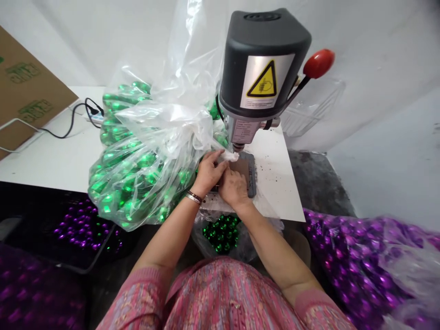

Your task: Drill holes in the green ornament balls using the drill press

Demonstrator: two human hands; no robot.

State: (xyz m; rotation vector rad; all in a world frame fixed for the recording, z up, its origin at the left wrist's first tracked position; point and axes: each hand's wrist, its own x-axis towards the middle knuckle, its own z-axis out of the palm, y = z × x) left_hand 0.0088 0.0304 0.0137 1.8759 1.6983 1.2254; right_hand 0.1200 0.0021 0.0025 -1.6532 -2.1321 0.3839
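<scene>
Bench, close in. Both bare hands work together under the spindle of a bench drill press. The left hand reaches furthest in, its fingertips at a small white piece just below the chuck. That piece may be tissue or plastic; too small to tell. The right hand curls in a narrow cup beside the left, over a dark metal plate. Whether either hand has a firm hold, I cannot tell: the fingers overlap and hide it.

Main hazard: fingers sit right under the chuck, so any pull on the red-knobbed lever could catch them. A clear plastic bag of green baubles bunches against the drill's body; if the spindle turned, the film could snag and wind in. Dark specks on the white table could unsettle anything set flat. A bracelet on the left wrist is another possible snag.
</scene>
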